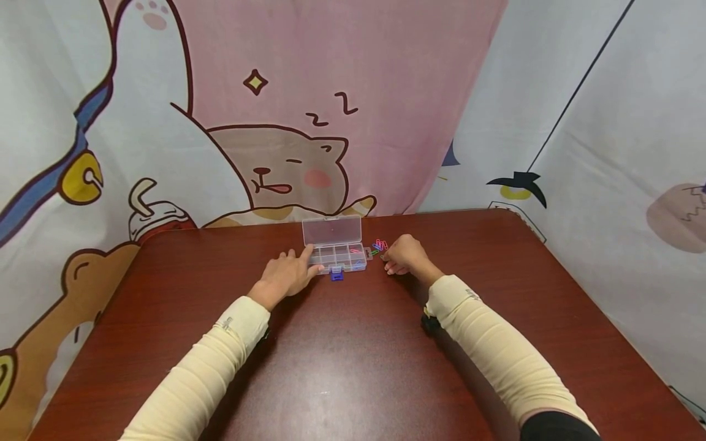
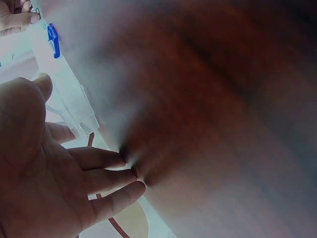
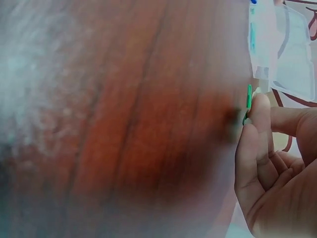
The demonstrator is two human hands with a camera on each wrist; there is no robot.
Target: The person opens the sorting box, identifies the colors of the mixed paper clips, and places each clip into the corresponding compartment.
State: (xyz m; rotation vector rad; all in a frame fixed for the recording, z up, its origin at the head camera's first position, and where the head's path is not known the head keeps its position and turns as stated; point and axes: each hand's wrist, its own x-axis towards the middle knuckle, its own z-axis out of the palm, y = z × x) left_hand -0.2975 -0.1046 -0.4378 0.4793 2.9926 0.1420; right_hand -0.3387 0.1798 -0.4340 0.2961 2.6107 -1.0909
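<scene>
A clear plastic compartment box (image 1: 325, 258) lies with its lid (image 1: 332, 231) raised at the back and a blue latch (image 1: 337, 275) at the front. Pink clips (image 1: 355, 250) and blue clips (image 1: 358, 264) sit in its right-hand compartments. My left hand (image 1: 284, 274) rests at the box's left end, thumb by the front corner and index finger near the hinge side, the other fingers extended. To the right of the box, my right hand (image 1: 408, 254) pinches a small green paper clip (image 3: 245, 118) between its fingertips. Another green paper clip (image 3: 249, 96) lies just beyond them.
Several loose pink and blue paper clips (image 1: 380, 244) lie between the box and my right hand. A brown wooden table (image 1: 342, 349) carries everything, its far edge close behind the box. Cartoon-printed curtains (image 1: 397, 92) hang behind it.
</scene>
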